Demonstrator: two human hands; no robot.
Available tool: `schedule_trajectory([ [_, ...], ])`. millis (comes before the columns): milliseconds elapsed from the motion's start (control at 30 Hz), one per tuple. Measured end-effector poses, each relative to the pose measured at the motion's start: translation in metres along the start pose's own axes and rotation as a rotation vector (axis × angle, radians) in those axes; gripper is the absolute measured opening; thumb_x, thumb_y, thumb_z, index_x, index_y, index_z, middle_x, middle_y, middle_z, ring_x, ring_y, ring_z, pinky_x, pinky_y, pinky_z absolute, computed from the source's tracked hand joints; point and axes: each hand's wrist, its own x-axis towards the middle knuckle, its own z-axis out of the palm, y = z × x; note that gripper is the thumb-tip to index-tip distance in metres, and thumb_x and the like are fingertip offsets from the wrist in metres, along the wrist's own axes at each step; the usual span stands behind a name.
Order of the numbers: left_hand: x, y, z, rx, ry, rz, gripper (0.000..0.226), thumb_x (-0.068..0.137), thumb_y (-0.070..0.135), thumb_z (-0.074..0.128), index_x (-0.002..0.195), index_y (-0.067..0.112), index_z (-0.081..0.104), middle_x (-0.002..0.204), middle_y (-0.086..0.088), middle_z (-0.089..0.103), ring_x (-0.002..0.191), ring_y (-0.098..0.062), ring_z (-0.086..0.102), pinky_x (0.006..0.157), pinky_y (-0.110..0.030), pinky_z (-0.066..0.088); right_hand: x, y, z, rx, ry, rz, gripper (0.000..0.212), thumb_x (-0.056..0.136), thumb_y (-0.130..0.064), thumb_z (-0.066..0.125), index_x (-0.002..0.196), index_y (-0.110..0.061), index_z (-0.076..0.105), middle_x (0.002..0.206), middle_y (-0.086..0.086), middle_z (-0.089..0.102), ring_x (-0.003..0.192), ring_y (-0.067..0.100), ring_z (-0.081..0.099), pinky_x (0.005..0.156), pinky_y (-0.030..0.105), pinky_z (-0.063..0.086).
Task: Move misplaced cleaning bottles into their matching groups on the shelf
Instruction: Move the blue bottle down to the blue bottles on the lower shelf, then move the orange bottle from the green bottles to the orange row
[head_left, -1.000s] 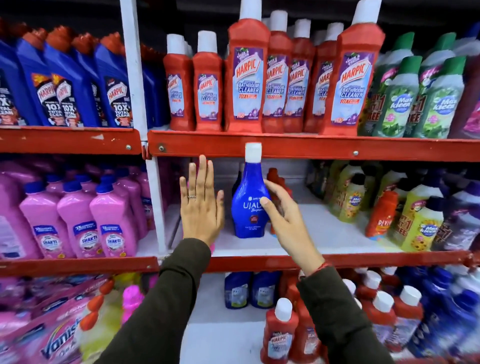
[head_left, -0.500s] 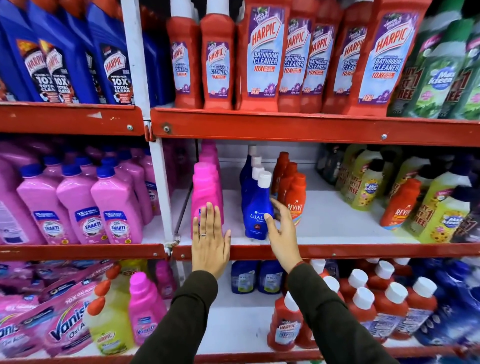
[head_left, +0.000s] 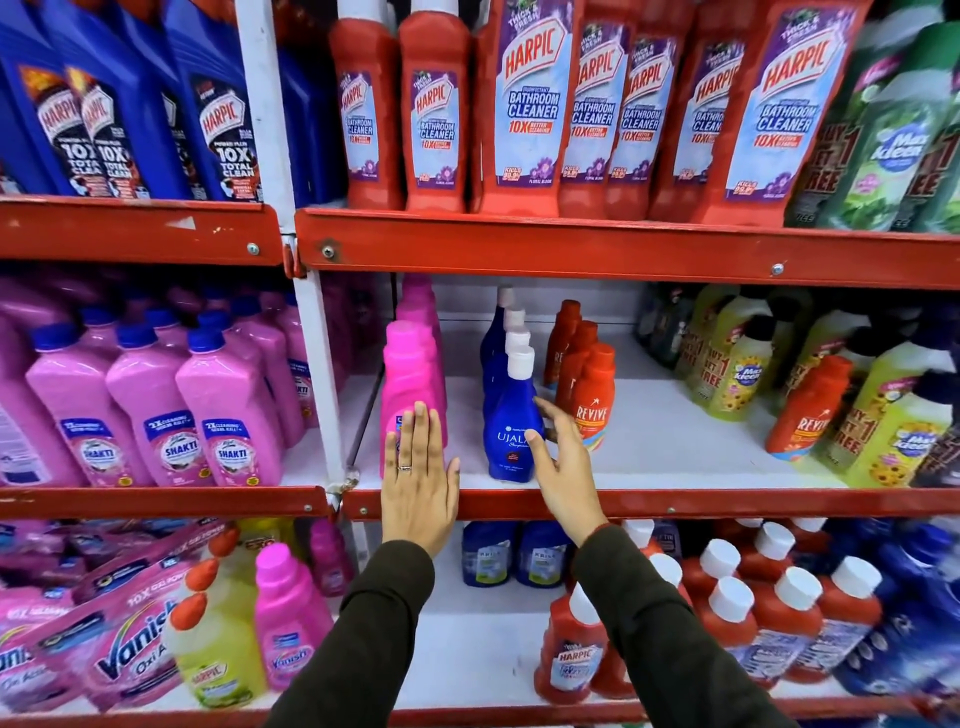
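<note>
— Both your hands have drawn back toward the shelf's front edge (head_left: 623, 503); what now?

— Left hand (head_left: 418, 486) flat, empty; right hand (head_left: 563, 467) spread, brushing the blue bottle (head_left: 511, 426) at that edge. Placement looks finished.

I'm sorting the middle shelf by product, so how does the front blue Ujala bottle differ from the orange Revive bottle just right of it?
The Ujala bottle is deep blue with a white cap; the Revive bottle is orange-red, cap included. The Ujala bottle is taller, with a slim neck; the Revive bottle is shorter and squatter. The right hand touches the Ujala bottle and partly covers the Revive bottle. Both stand upright, each heading its own row.
</note>
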Motion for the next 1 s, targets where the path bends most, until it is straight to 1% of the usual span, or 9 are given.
schedule_trajectory([
  [67, 0.0, 0.001, -0.001, 0.004, 0.004, 0.004, 0.079, 0.102, 0.031, 0.031, 0.159, 0.003, -0.015, 0.167, -0.013, -0.028, 0.157, -0.023, -0.021, 0.127, -0.042, -0.002, 0.001, 0.002, -0.002, -0.014, -0.014, -0.014, 0.043, 0.102, -0.013, 0.052, 0.143, -0.022, 0.045, 0.141, 0.0, 0.047, 0.117, -0.017, 0.051, 0.076, 0.003, 0.05],
  [200, 0.0, 0.002, -0.003, 0.037, -0.014, 0.0, 0.079, 0.102, 0.031, 0.029, 0.159, 0.003, -0.017, 0.166, -0.014, -0.03, 0.156, -0.024, -0.024, 0.127, -0.041, -0.005, 0.003, 0.005, -0.006, -0.003, -0.028, -0.015, 0.045, 0.102, -0.014, 0.054, 0.146, -0.016, 0.044, 0.147, 0.007, 0.048, 0.13, 0.013, 0.051, 0.078, 0.004, 0.051],
  [267, 0.0, 0.007, -0.005, 0.034, -0.03, -0.019, 0.079, 0.102, 0.032, 0.029, 0.158, 0.003, -0.019, 0.166, -0.013, -0.032, 0.156, -0.024, -0.026, 0.127, -0.041, -0.006, 0.003, 0.006, -0.009, 0.002, -0.031, -0.012, 0.046, 0.101, -0.014, 0.055, 0.147, -0.016, 0.045, 0.147, 0.008, 0.048, 0.134, 0.018, 0.05, 0.079, 0.005, 0.051],
  [467, 0.015, 0.052, -0.005, -0.077, -0.011, 0.018, 0.08, 0.103, 0.033, 0.03, 0.159, 0.007, -0.02, 0.166, -0.009, -0.033, 0.156, -0.021, -0.026, 0.127, -0.042, -0.006, 0.0, 0.001, -0.021, 0.002, -0.046, -0.015, 0.049, 0.101, -0.022, 0.057, 0.148, -0.024, 0.043, 0.148, -0.003, 0.05, 0.122, -0.01, 0.052, 0.084, 0.006, 0.051],
  [600, 0.019, 0.09, 0.007, -0.095, 0.005, 0.045, 0.081, 0.102, 0.03, 0.033, 0.159, 0.007, -0.019, 0.167, -0.008, -0.031, 0.156, -0.021, -0.025, 0.128, -0.041, -0.006, 0.0, 0.0, -0.059, -0.076, 0.027, -0.083, 0.04, 0.101, -0.023, 0.057, 0.14, -0.031, 0.05, 0.142, -0.005, 0.052, 0.122, -0.011, 0.052, 0.093, 0.003, 0.045],
  [667, 0.017, 0.099, 0.014, -0.101, 0.008, 0.037, 0.081, 0.101, 0.03, 0.034, 0.159, 0.007, -0.018, 0.167, -0.007, -0.03, 0.157, -0.021, -0.024, 0.127, -0.042, -0.005, 0.002, 0.0, -0.084, -0.117, 0.086, -0.118, 0.037, 0.101, -0.018, 0.055, 0.136, -0.032, 0.052, 0.138, -0.001, 0.053, 0.122, -0.005, 0.054, 0.099, 0.01, 0.045],
  [767, 0.013, 0.104, 0.025, -0.079, 0.035, 0.034, 0.079, 0.1, 0.029, 0.034, 0.16, 0.005, -0.013, 0.168, -0.01, -0.025, 0.158, -0.022, -0.02, 0.128, -0.042, -0.005, 0.009, 0.002, -0.127, -0.237, 0.258, -0.181, 0.036, 0.101, -0.012, 0.054, 0.135, -0.022, 0.053, 0.135, 0.003, 0.054, 0.126, 0.014, 0.053, 0.108, 0.031, 0.044],
  [867, 0.012, 0.103, 0.032, -0.046, 0.036, 0.039, 0.077, 0.101, 0.028, 0.034, 0.16, 0.004, -0.008, 0.169, -0.011, -0.021, 0.158, -0.024, -0.017, 0.13, -0.041, -0.008, 0.021, 0.002, -0.168, -0.352, 0.488, -0.215, 0.038, 0.098, -0.011, 0.056, 0.136, -0.013, 0.049, 0.136, 0.012, 0.049, 0.128, 0.024, 0.048, 0.111, 0.035, 0.038],
  [1000, 0.011, 0.102, 0.034, -0.024, 0.032, 0.033, 0.075, 0.102, 0.028, 0.032, 0.161, 0.003, -0.007, 0.17, -0.011, -0.019, 0.159, -0.024, -0.014, 0.13, -0.041, -0.007, 0.045, -0.002, -0.219, -0.455, 0.727, -0.076, 0.058, 0.094, -0.008, 0.058, 0.148, -0.005, 0.037, 0.153, 0.022, 0.032, 0.142, 0.036, 0.031, 0.117, 0.044, 0.027],
])
